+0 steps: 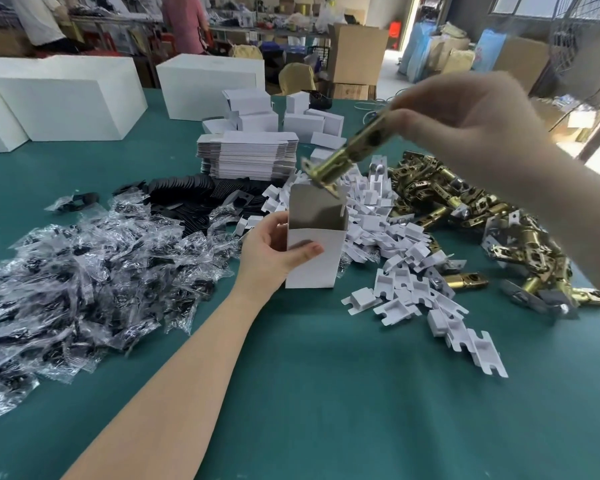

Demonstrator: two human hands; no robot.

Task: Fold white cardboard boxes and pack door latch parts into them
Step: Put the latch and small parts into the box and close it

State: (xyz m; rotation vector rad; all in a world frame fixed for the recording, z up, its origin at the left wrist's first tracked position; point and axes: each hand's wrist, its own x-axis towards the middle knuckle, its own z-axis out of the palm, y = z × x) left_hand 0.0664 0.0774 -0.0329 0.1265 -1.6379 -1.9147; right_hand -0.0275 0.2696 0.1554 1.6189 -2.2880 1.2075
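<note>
Green table (326, 393) in a cluttered packing workshop.

I note bare green table (326, 393) in front of the upright open box (314, 251), while bagged parts (66, 278) crowd its left, white inserts (406, 271) and brass latches (482, 216) its right, flat cartons (246, 157) behind.

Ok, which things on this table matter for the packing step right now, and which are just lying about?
In use:
- left hand holding the upright open white cardboard box
- right hand holding the brass-coloured metal door latch above it

Lying about:
- stack of flat white box blanks
- clear plastic bags of black parts
- large white cartons
</note>
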